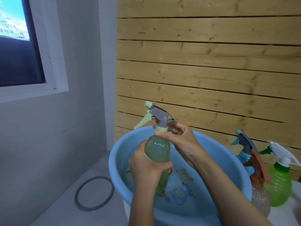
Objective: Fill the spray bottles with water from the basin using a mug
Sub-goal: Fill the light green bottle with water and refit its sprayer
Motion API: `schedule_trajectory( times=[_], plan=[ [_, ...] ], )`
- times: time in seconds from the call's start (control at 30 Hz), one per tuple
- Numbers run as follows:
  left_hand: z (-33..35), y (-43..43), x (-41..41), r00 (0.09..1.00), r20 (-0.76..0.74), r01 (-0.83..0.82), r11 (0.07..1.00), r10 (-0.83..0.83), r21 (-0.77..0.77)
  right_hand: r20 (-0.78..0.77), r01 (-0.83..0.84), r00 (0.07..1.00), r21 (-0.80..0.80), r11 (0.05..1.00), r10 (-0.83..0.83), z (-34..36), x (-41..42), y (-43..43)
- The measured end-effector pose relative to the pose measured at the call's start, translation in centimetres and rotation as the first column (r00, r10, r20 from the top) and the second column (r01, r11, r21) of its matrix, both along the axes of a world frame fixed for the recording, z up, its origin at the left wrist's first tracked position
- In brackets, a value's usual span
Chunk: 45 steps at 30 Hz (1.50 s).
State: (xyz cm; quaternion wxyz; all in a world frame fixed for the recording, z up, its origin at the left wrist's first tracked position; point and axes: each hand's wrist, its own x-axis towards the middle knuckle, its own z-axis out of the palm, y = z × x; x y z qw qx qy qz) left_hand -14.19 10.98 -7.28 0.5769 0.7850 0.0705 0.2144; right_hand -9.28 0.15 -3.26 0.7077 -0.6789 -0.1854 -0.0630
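Over the blue basin (228, 162) I hold a pale green spray bottle (157, 150) upright. My left hand (146, 170) grips its ribbed body from the left. My right hand (177, 136) pinches the collar just under the grey and green spray head (156, 113). The basin holds water over a printed bottom (179, 191). To its right stand three more spray bottles: one with a blue head (242, 144), a clear one with a brown head (259, 193), and a bright green one with a white head (280, 183). No mug is in view.
A wooden slat wall (203, 62) rises behind the basin. A grey ring (94, 193) lies on the pale floor at left, below a white-framed window (21, 46). The bottles at right stand on a white surface (286, 214).
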Motion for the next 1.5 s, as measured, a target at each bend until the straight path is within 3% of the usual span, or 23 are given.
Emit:
schedule_trajectory(
  times=[0.23,0.57,0.93,1.27,1.5],
  plan=[
    [-0.2,-0.1,0.3,1.0,-0.012,0.023,0.999,-0.023,0.043,0.041,0.053,0.998,0.013,0.999,-0.053,0.0,-0.3,1.0],
    [0.2,0.0,0.0,0.999,0.042,0.002,1.0,-0.001,-0.021,0.055,-0.093,0.994,-0.001,0.996,0.092,0.1,-0.9,-1.0],
    [0.0,-0.1,0.1,1.0,0.025,0.011,1.0,-0.011,0.004,0.122,0.011,0.992,-0.008,1.0,-0.01,-0.1,-0.9,-0.6],
    [-0.1,-0.1,0.2,0.999,0.036,0.022,1.0,-0.021,-0.014,0.121,-0.012,0.993,-0.016,1.0,0.014,-0.2,-0.9,-0.1],
    [-0.2,-0.1,0.2,0.998,0.051,0.028,0.999,-0.026,-0.031,0.049,-0.115,0.993,0.14,0.983,0.109,-0.2,-1.1,-0.6]
  ],
)
